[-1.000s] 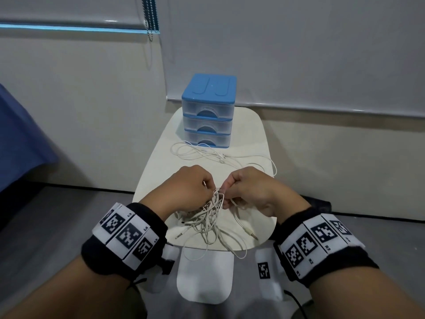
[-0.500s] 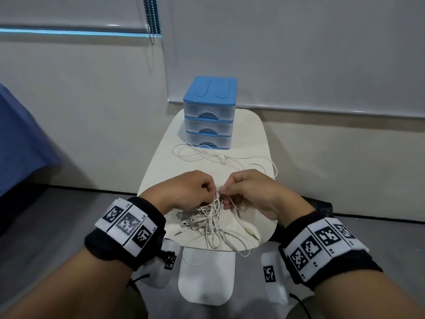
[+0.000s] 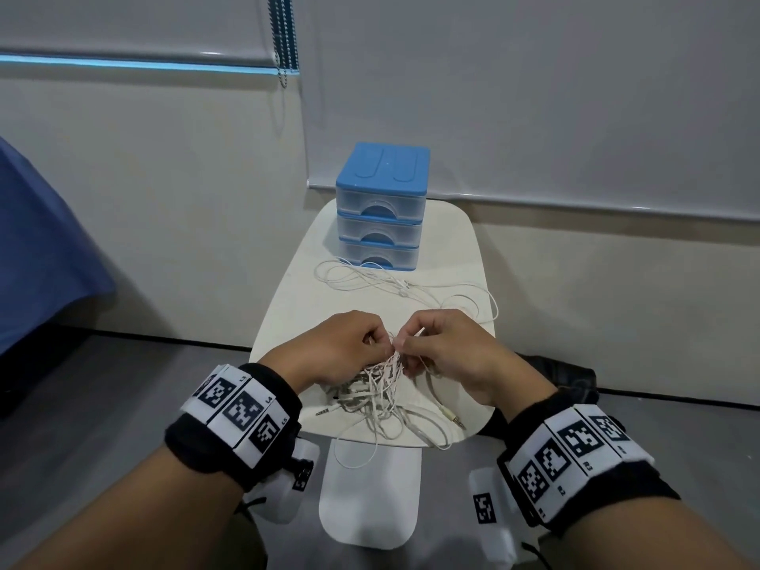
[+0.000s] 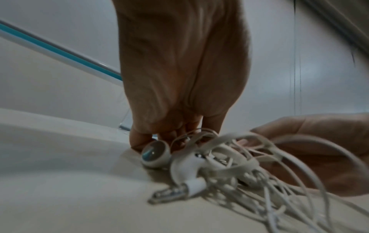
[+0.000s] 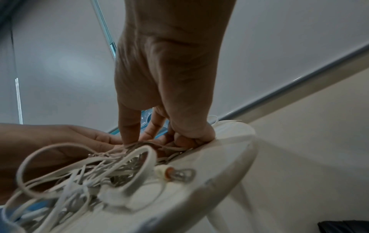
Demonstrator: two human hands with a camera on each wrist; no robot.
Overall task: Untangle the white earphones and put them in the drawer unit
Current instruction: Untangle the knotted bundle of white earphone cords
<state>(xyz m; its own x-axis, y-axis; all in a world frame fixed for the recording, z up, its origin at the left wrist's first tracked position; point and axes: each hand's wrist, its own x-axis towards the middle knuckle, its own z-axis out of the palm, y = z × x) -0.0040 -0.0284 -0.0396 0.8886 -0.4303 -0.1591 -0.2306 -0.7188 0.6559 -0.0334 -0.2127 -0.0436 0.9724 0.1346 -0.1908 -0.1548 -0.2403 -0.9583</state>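
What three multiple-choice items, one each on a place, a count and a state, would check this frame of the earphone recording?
1. Where does the drawer unit stand?
A. at the far end of the table
B. on the floor
C. at the table's near edge

2. How many drawers does it have?
A. two
B. three
C. five

3. How are the drawers?
A. all closed
B. top one open
C. all removed

Answers:
1 A, it sits beyond the loose cable, near the wall.
2 B, three handle recesses are stacked in front.
3 A, all fronts sit flush, while the left hand and right hand pinch the tangled earphones near the table's front.
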